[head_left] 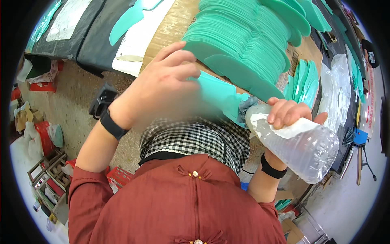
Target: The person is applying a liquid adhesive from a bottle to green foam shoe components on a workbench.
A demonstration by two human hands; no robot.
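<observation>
My right hand (286, 114) grips a clear plastic bottle (313, 150) lying tilted, its base toward the lower right. A pale patch covers part of its side. Against the bottle's upper-left end sits a crumpled grey rag (246, 106). My left hand (168, 77) is raised over the table's near edge with its fingers loosely bent and apart; a blur hides its lower part. Just beside it lies a flat turquoise sheet piece (217, 91), partly hidden by the blur. Beyond both hands stands a thick stack of green-turquoise shaped sheets (239, 44).
A smaller bundle of turquoise pieces (304, 83) lies right of the stack, near clear plastic film (335, 89). At the far left, one turquoise piece (128, 22) rests on white paper. Wooden crates (48, 183) and red boxes (42, 86) stand on the floor.
</observation>
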